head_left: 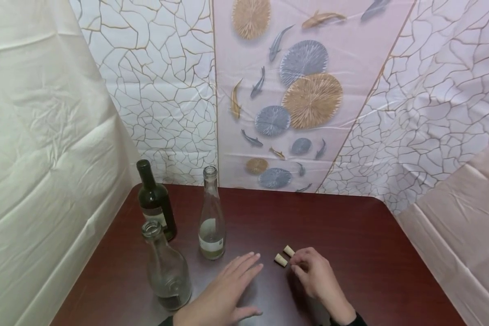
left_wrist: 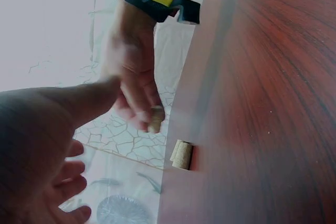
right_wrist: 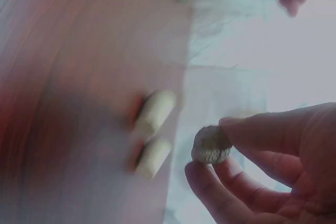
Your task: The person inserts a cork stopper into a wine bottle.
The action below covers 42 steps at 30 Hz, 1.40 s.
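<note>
Between thumb and fingertips my right hand [head_left: 315, 274] pinches a cork [right_wrist: 211, 145], held above the table; in the left wrist view the same cork [left_wrist: 155, 119] shows at its fingertips. Two more corks lie side by side on the tabletop just beyond that hand: a nearer cork [head_left: 280, 260] and a farther cork [head_left: 289, 251]. My left hand [head_left: 228, 292] holds nothing, its fingers extended above the table, between the corks and the bottles. Nearest to it are a clear bottle [head_left: 169, 276] at the left and another clear bottle [head_left: 212, 231] with a white label farther back.
A dark green wine bottle [head_left: 155, 199] stands at the back left, behind the nearer clear bottle. The dark red table [head_left: 330, 217] ends at a patterned cloth backdrop [head_left: 248, 149]. Pale cloth [head_left: 53, 158] hangs along the left side, and more cloth on the right.
</note>
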Available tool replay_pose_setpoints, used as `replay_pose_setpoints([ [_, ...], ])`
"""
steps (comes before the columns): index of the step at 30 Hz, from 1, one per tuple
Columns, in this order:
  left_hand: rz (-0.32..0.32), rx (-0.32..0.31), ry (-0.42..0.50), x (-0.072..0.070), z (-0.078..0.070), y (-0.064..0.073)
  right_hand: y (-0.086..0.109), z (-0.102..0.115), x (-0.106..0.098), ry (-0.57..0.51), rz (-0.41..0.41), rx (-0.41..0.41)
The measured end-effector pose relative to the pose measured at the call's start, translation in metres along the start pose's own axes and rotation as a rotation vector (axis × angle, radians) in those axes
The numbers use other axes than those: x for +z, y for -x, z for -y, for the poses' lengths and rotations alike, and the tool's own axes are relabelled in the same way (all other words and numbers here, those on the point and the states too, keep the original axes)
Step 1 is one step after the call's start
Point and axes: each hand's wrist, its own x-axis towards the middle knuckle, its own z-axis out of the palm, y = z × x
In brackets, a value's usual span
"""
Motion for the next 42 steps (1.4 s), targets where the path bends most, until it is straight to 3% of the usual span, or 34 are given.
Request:
replay_pose_setpoints([
  [4, -0.134, 0.024, 0.090, -0.004, -0.002, -0.006, 0.006, 0.017, -0.004, -0.283, 0.037, -0.068],
  [7, -0.298, 0.107, 0.115, -0.006, -0.004, -0.011, 0.011, 0.030, -0.011, -0.547, 0.187, -0.050],
  [10, -0.436, 0.221, 0.099, -0.010, -0.006, -0.017, 0.016, 0.042, -0.020, -0.798, 0.349, 0.035],
  [12, -0.491, 0.294, 0.075, -0.012, -0.007, -0.020, 0.019, 0.047, -0.024, -0.931, 0.437, 0.074],
  [16, -0.544, 0.394, 0.029, -0.018, -0.008, -0.023, 0.022, 0.052, -0.026, -1.123, 0.562, 0.018],
  [23, -0.550, 0.447, 0.022, -0.021, -0.011, -0.022, 0.023, 0.050, -0.022, -1.223, 0.653, -0.051],
  [35, -0.537, 0.427, 0.012, -0.015, -0.014, -0.020, 0.024, 0.047, -0.017, -1.290, 0.660, -0.176],
  [38, -0.535, 0.416, 0.004, -0.013, -0.014, -0.020, 0.024, 0.047, -0.017, -1.278, 0.656, -0.219],
  [42, -0.541, 0.418, -0.010, -0.011, -0.014, -0.020, 0.024, 0.048, -0.019, -1.197, 0.634, -0.212],
])
